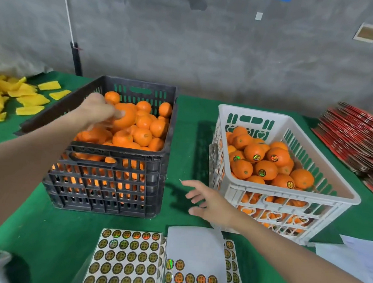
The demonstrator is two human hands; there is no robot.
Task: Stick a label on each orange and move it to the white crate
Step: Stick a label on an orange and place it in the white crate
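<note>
Soft even light; shadow right of black crate (134,154); left hand (97,111) gripping orange (127,117) over it motion-blurred; edges bowed.

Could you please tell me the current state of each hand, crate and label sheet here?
Left hand, grips one orange.
Right hand, open, fingers spread, holding nothing.
Black crate, heaped with fruit, no labels showing.
White crate, partly filled with labelled oranges.
Left label sheet, full where visible.
Right label sheet, mostly peeled.
</note>
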